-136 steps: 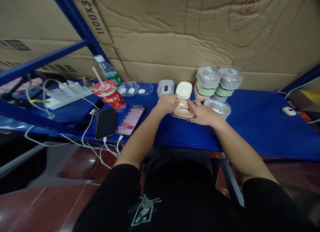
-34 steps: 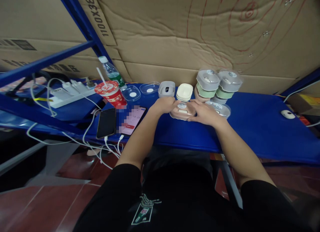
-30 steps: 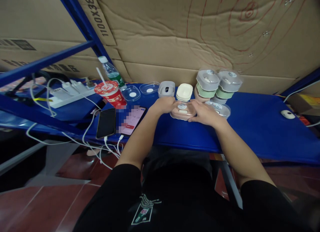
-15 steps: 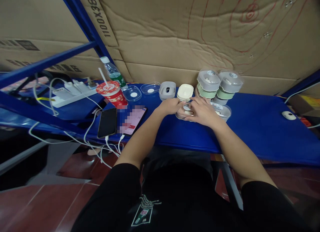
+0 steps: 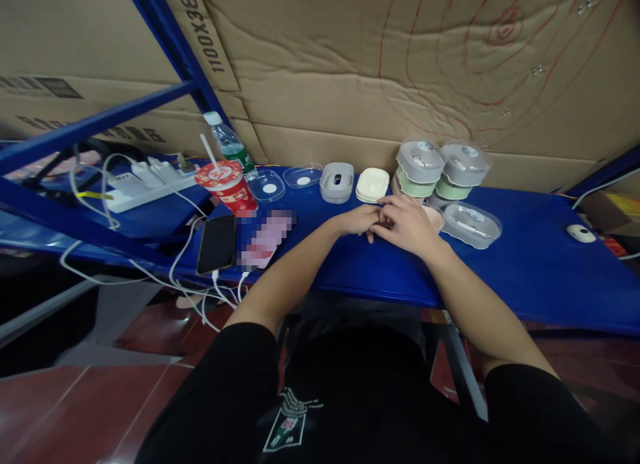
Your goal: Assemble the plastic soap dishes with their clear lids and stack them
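Observation:
My left hand [image 5: 361,220] and my right hand [image 5: 406,225] meet over the blue table, fingers overlapping. Whether something small lies between them is hidden. Behind them sit a cream dish [image 5: 373,185] and a grey container [image 5: 337,183] with a dark oval opening. Just right of my right hand, a pink container [image 5: 434,217] shows in part. Beside it lies a grey container with a clear lid [image 5: 472,225]. Two stacks stand behind, each with a lidded grey container [image 5: 420,161] over a green one [image 5: 453,188].
Two clear lids [image 5: 267,186] lie at the left, near a red cup with a straw [image 5: 227,187] and a bottle [image 5: 231,145]. Two phones [image 5: 217,245] with white cables are in front. A white device [image 5: 581,233] lies far right.
The clear-lidded container under my hands has moved away to the right. The pink container shows beside my right hand, and my fingers have come together.

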Demonstrator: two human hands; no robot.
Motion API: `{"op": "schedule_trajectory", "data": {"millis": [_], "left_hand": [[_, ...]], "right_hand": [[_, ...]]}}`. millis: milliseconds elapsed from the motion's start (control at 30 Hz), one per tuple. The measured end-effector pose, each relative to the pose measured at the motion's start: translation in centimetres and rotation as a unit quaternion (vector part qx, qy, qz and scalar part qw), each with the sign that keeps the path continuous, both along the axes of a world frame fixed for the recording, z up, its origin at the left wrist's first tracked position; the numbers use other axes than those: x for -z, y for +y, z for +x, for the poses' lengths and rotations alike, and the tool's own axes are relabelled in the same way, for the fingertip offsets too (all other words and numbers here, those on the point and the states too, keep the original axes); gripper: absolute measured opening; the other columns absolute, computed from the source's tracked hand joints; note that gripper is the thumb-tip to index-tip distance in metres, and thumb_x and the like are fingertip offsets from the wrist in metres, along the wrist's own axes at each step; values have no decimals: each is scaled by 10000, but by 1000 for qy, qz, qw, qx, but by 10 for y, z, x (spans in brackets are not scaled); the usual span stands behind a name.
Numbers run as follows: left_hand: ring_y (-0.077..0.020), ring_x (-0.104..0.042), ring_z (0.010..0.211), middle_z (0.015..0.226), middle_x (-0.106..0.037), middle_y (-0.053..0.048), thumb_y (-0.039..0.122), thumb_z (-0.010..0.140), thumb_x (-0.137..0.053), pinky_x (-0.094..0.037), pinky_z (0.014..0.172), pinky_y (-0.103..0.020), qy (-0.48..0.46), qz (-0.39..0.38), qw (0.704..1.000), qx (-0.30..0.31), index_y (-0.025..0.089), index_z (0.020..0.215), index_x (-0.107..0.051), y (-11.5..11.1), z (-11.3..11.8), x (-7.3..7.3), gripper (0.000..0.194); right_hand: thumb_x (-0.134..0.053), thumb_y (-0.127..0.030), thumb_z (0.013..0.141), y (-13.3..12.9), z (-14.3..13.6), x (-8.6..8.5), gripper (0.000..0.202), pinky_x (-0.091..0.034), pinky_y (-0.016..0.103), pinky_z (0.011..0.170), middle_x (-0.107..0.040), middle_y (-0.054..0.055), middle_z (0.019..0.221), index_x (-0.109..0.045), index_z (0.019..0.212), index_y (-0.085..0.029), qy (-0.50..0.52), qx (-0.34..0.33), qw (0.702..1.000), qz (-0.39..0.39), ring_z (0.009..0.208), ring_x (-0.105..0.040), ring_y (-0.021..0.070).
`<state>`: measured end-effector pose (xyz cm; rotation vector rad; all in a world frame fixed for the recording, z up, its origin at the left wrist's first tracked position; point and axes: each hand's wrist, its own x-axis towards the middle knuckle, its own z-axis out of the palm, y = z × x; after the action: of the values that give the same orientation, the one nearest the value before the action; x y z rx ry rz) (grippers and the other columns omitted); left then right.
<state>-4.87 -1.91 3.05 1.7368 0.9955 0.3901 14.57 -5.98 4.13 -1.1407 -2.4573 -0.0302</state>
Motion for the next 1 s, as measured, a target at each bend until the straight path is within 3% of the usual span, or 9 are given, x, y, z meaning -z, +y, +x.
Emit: {"op": "schedule_trajectory", "data": {"millis": [100,200,367,467,600,700,833,1000], "left_hand": [[-138,-694,592,797,-761,-34,251,1095,-567,-517,597,-270,7,46,999,-4,182,1047,-735,5,-8,1,187],[-158,-723,696,947,-828,-62,267,1079,-596,-586,732,-312,51,153,986,-48,185,972,-747,11,-23,-4,203],[-282,-766,1201,1250,-844,-116,354,1108,-609,-575,1080,-410,116,330,902,-253,208,1149,-795,15,-48,-24,240],[-345,-695,1390,1449,-760,-156,364,1138,-561,-539,1175,-465,157,349,848,-367,224,1268,-777,20,-66,-29,288],[-425,-681,1421,1624,-615,-222,296,1142,-486,-545,1167,-555,214,277,805,-479,238,1476,-707,36,-96,-20,404],[-440,-690,1419,1669,-568,-253,240,1110,-494,-541,1160,-563,248,226,808,-484,209,1568,-664,49,-116,-7,490],[-417,-676,1454,1640,-627,-249,196,1060,-568,-528,1174,-528,297,190,825,-441,189,1585,-658,61,-127,7,533],[-399,-680,1473,1561,-727,-229,214,1066,-587,-549,1174,-512,331,172,838,-398,190,1516,-717,66,-122,10,469]], "right_hand": [[-744,-467,1038,2,0,3,213,-509,595,1144,-802,143,1363,-775,1005,-259,-17,-4,1000,-18,1272,-705,414],[-744,-497,1051,3,-1,4,299,-516,589,1132,-808,157,1354,-792,1190,-236,-57,-4,998,-40,1261,-723,415],[-749,-498,1052,4,-2,6,350,-501,634,1155,-840,174,1259,-806,1236,-206,-110,23,992,-53,1234,-748,428],[-747,-513,1047,6,2,11,346,-439,719,1222,-849,177,1221,-820,1206,-214,-110,57,991,-40,1252,-746,444],[-742,-530,1033,11,8,21,337,-327,844,1273,-857,169,1171,-824,1153,-226,-104,120,987,-17,1249,-753,466],[-748,-546,1025,14,10,25,334,-284,895,1280,-861,149,1146,-823,1152,-246,-93,130,987,-3,1226,-762,464],[-757,-531,1037,10,5,21,371,-287,877,1305,-848,160,1257,-814,1264,-244,-79,85,993,-3,1320,-728,469],[-745,-530,1065,3,-10,20,538,-471,674,1299,-732,186,1551,-731,1495,-207,-48,-18,997,-53,1439,-688,424]]}}
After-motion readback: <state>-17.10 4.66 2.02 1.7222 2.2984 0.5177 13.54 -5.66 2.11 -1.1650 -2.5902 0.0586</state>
